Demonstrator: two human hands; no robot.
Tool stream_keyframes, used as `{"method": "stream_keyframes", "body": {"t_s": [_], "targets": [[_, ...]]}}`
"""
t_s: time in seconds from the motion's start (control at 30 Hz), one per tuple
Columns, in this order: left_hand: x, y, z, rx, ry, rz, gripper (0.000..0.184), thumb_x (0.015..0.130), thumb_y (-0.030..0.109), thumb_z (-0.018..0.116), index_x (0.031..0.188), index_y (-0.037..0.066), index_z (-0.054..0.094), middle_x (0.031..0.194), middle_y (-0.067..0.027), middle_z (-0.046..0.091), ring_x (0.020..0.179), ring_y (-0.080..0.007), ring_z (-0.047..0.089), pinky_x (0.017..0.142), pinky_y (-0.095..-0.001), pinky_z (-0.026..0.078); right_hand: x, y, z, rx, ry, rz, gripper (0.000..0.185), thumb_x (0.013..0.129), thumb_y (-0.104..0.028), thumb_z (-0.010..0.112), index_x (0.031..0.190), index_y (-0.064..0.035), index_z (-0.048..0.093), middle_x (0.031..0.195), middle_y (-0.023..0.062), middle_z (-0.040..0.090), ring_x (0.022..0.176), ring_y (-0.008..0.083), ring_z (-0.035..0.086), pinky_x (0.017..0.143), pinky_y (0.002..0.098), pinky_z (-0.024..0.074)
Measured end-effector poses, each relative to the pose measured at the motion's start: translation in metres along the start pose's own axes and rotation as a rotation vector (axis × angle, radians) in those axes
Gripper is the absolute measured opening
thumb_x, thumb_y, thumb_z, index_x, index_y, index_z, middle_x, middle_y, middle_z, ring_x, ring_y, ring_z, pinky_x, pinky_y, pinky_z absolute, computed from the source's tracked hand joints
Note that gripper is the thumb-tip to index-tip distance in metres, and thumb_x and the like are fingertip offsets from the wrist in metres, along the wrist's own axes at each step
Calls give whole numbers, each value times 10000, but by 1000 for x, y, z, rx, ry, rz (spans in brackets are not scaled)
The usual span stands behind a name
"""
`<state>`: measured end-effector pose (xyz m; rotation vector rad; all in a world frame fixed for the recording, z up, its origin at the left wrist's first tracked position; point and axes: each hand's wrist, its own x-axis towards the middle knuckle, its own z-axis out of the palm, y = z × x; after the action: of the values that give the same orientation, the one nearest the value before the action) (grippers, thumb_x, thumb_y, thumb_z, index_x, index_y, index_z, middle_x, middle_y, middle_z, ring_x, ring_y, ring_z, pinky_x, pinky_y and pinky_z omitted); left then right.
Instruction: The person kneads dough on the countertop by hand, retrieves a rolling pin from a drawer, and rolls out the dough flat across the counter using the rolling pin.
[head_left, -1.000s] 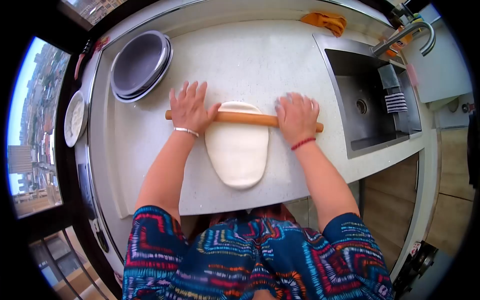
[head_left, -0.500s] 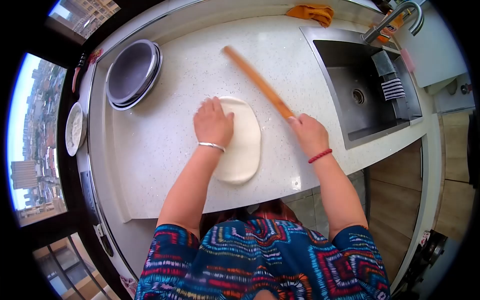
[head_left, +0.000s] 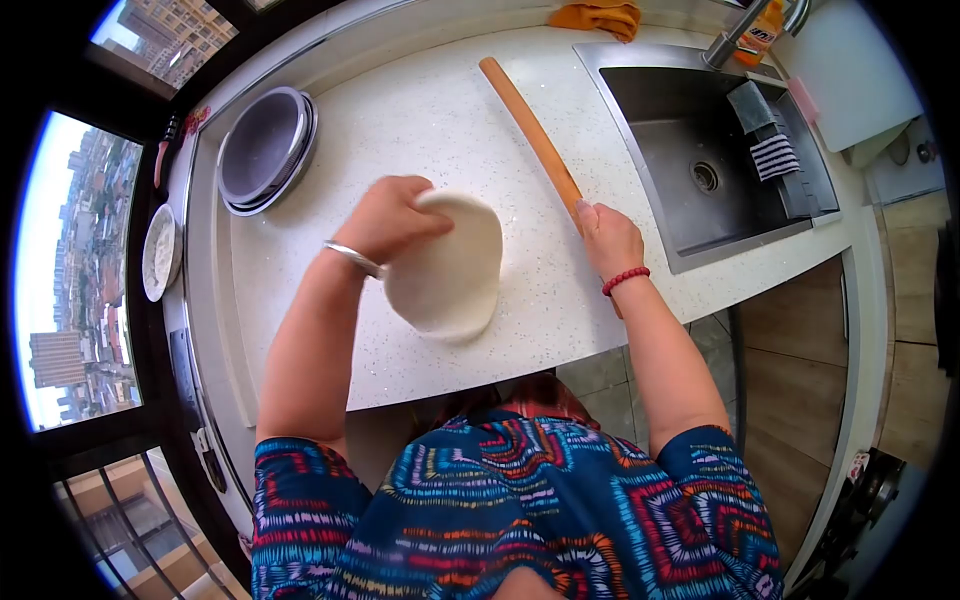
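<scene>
A flat white sheet of dough (head_left: 452, 275) is on the counter in front of me, its upper left edge pinched in my left hand (head_left: 400, 222). That hand wears a silver bangle, and its fingers are slightly blurred. The dough looks partly raised at the held edge. To the right, my right hand (head_left: 610, 240), with a red bracelet at the wrist, is closed round the lower part of a wooden rolling pin (head_left: 538, 140). The pin slants up and left from that hand, apart from the dough.
Stacked grey bowls (head_left: 265, 150) stand at the upper left of the counter (head_left: 400, 110). A white bowl of flour (head_left: 162, 253) is by the window. On the right is a steel sink (head_left: 690, 165); an orange cloth (head_left: 600, 17) lies at the back edge.
The rolling pin has come off the dough and swung to the right in my right hand. My left hand has gone from the pin to the dough, then closed on its upper edge.
</scene>
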<state>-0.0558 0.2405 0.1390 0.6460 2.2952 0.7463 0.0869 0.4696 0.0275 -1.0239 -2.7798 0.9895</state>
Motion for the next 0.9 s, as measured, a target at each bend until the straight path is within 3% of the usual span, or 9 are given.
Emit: {"method": "stream_keyframes", "body": {"t_s": [0.13, 0.17, 0.27, 0.33, 0.4, 0.6, 0.8, 0.87, 0.9], "targets": [[13, -38, -33, -823, 149, -12, 340, 807, 175, 657, 1077, -23, 601, 928, -142, 672, 799, -233, 662, 720, -371, 551, 2, 1, 3, -42, 8, -18, 514, 935, -474, 394, 766, -60, 648, 771, 180, 647, 753, 378, 612, 678, 462, 478], [25, -53, -35, -934, 137, -78, 425, 829, 191, 665, 1179, -15, 540, 1055, -165, 644, 913, -274, 650, 835, -432, 530, 2, 0, 4, -57, 20, -23, 512, 934, -470, 394, 765, -59, 649, 774, 184, 647, 752, 382, 612, 679, 465, 479], [58, -104, 13, -1392, 154, -357, 482, 840, 186, 674, 1241, -13, 495, 1177, -185, 592, 1052, -317, 600, 926, -510, 472, 2, -3, 4, -71, 34, -22, 508, 932, -462, 394, 761, -59, 653, 784, 188, 649, 755, 388, 612, 684, 467, 482], [56, -93, 38, -1512, 269, -359, 542, 815, 76, 692, 1291, -16, 450, 1257, -202, 536, 1114, -348, 563, 971, -547, 433, 3, -4, 3, -66, 38, -3, 506, 931, -457, 395, 758, -59, 654, 792, 189, 651, 758, 390, 612, 689, 466, 483], [62, -78, 52, -1513, 294, -483, 516, 816, 41, 679, 1270, -47, 451, 1232, -217, 542, 1074, -348, 581, 935, -516, 478, 2, -3, 4, -76, 58, -38, 508, 928, -454, 394, 753, -56, 656, 793, 189, 652, 763, 389, 611, 687, 460, 484], [40, -47, 102, -1534, 412, -399, 529, 813, -48, 631, 1296, -36, 415, 1264, -207, 515, 1133, -351, 538, 981, -493, 473, 2, -2, 1, -62, 38, -75, 470, 902, -449, 494, 736, -24, 610, 740, 189, 621, 720, 360, 594, 646, 430, 463], [-42, -120, 115, -1522, 281, -362, 432, 820, -19, 604, 1234, -39, 482, 1211, -173, 559, 1078, -297, 573, 879, -422, 513, -17, 5, -29, -131, -128, -397, 415, 820, -478, 620, 775, -66, 617, 713, 123, 606, 681, 316, 584, 624, 407, 469], [-73, -117, 85, -952, 359, -459, 347, 819, 24, 621, 1154, -26, 545, 1150, -143, 586, 1023, -241, 582, 820, -379, 510, -24, -10, -37, -181, -147, -481, 374, 794, -455, 650, 780, -83, 611, 733, 93, 600, 703, 284, 590, 623, 384, 477], [-81, -119, 85, -639, 638, -294, 323, 805, 32, 632, 1117, -16, 565, 1115, -137, 593, 1002, -237, 581, 810, -369, 498, -25, -17, -37, -248, -155, -627, 365, 784, -450, 658, 775, -89, 609, 741, 84, 595, 719, 272, 589, 625, 382, 479]]}}
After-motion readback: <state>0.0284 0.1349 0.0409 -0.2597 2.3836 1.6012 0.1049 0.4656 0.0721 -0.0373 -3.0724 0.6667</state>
